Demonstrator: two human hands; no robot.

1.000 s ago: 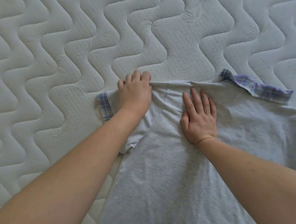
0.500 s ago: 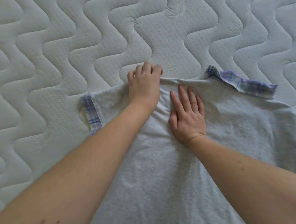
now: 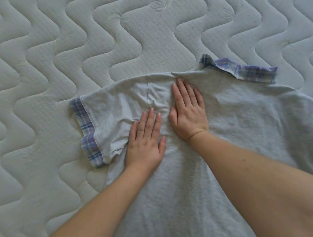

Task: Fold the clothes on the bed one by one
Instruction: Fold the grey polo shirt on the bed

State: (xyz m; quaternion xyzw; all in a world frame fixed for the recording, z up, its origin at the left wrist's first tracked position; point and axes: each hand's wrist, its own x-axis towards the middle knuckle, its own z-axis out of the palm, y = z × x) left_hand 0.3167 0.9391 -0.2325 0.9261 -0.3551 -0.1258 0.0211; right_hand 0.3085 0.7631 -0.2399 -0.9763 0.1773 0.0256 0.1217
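Both hands, left hand [image 3: 145, 145] and right hand [image 3: 187, 111], lie spread flat on a grey shirt [image 3: 223, 140] on the bed [image 3: 65, 41]; smoothing the sleeve [image 3: 104, 123] wrinkles outward before folding would help.

One grey shirt [image 3: 224, 131], two hands [image 3: 145, 145], one mattress [image 3: 65, 50]

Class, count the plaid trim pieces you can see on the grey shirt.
2. One plaid cuff edges the sleeve left of the left hand; one plaid collar lies beyond the right hand. Others may be out of frame.
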